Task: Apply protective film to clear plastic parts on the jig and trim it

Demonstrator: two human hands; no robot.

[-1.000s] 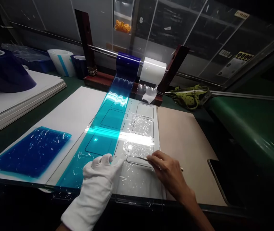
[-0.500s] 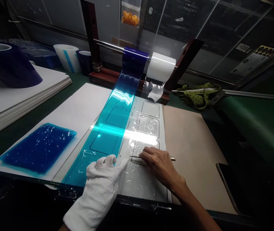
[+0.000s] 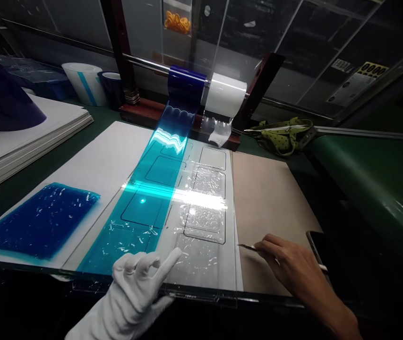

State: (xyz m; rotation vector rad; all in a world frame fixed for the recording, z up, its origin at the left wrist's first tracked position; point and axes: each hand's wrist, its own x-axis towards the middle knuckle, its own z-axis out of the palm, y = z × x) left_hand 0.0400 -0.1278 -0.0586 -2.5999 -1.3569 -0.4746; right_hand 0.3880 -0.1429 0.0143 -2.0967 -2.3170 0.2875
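My left hand (image 3: 139,278), in a white glove, is at the front edge of the work surface. Its index finger stretches out over the clear film (image 3: 197,255), the thumb stands apart below, and the other fingers curl; nothing shows in it. Bare and to the right, my right hand (image 3: 289,262) grips a slim pointed craft knife (image 3: 246,247) above the tan board (image 3: 265,198). Between them lies a white sheet with dark rounded outlines (image 3: 213,158), partly under clear film. A strip of blue film (image 3: 151,189) covers its left part, running down from a roll.
A blue film roll (image 3: 187,80) and a white roll (image 3: 227,89) hang on a rod at the back. Stacked white sheets (image 3: 63,118) bear a large blue roll (image 3: 8,101) at left. A blue film piece (image 3: 41,222) lies front left; a phone (image 3: 316,245) and green pouch (image 3: 282,134) are right.
My right hand has moved right with the craft knife, off the clear film and over the tan board. My left hand has shifted slightly down and left, its index finger straightening. The view has shifted slightly.
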